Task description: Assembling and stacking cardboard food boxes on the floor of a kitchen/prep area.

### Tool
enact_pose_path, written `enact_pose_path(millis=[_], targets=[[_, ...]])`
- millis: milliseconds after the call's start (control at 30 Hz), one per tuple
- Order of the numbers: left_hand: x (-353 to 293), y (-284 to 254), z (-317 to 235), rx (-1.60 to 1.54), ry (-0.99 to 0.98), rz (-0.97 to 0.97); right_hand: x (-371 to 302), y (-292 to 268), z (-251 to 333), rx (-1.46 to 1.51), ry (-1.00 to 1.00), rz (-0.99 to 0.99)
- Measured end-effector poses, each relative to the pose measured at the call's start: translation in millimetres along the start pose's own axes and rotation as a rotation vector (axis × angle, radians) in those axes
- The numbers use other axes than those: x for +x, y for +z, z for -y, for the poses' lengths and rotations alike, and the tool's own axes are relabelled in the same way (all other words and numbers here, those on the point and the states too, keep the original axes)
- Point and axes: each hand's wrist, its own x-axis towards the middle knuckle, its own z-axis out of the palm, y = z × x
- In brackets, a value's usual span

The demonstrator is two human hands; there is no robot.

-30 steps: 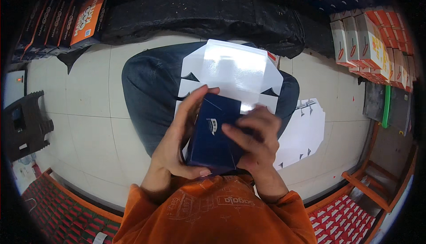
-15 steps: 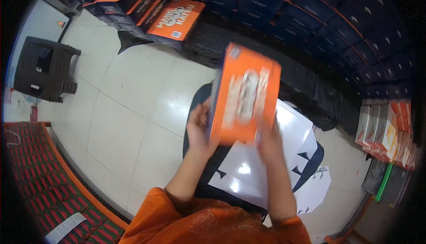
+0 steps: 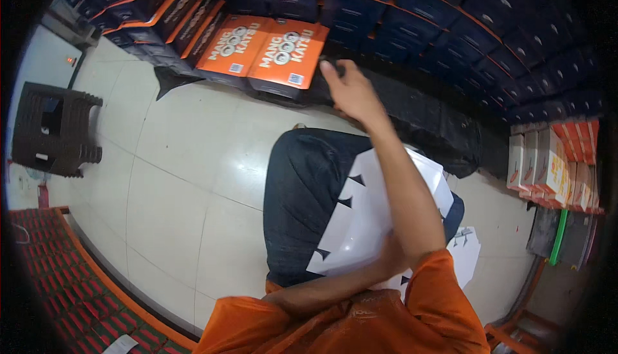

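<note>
My right hand (image 3: 351, 86) reaches far forward, its fingertips at the right edge of an orange flat box (image 3: 286, 51) that lies on a row of stacked boxes beside a second orange box (image 3: 235, 45). Nothing is in that hand. My left forearm crosses my body low down, and my left hand (image 3: 386, 256) rests at a stack of white flat cardboard sheets (image 3: 360, 225) on my dark-trousered lap (image 3: 302, 186). My right arm hides most of that hand, so its grip cannot be made out.
Rows of dark blue boxes (image 3: 450, 12) line the far side above a black sheet (image 3: 438, 122). Orange and white boxes (image 3: 553, 167) stand at the right. A dark plastic stool (image 3: 55, 128) sits at the left, and a red mat (image 3: 58, 283) lies lower left on the pale tiled floor (image 3: 174, 180).
The orange box I held up in both hands half a second ago now lies on the far stack. My right hand has let go of it, and my left hand has dropped to my lap.
</note>
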Motion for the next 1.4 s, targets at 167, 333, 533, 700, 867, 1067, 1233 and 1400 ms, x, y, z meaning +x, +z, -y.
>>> enact_pose_path(millis=[167, 333, 533, 700, 867, 1067, 1233, 1400], targets=[[16.4, 20.2, -6.0, 0.131, 0.004, 0.049, -128.0, -103.9, -113.7, 0.291, 0.047, -0.364], [20.5, 27.0, -10.6, 0.031, 0.083, -0.055, -288.8, -142.7, -195.9, 0.504, 0.269, -0.641], [5.8, -3.6, 25.4, -0.129, -0.014, 0.350, -387.7, -99.2, -227.1, 0.422, 0.345, -0.564], [-6.7, -23.5, -19.8, -0.854, -0.363, 0.098, -400.7, -75.9, -181.4, 0.582, -0.170, -0.554], [-11.3, -31.1, -75.0, -0.548, 0.006, -0.106, -379.9, -105.9, -145.3, -0.139, -0.366, -0.506], [-1.1, -25.0, -72.2, -0.645, 0.080, 0.023, -366.6, -125.8, -146.1, -0.228, -0.505, -0.556], [-5.3, -24.4, -71.3, -0.322, 0.087, 0.007, -361.4, -111.6, -138.4, -0.122, -0.226, -0.603], [-14.4, -61.8, -82.6, -0.053, 0.320, 0.264, -347.9, -117.0, -128.9, 0.351, -0.018, -0.361]])
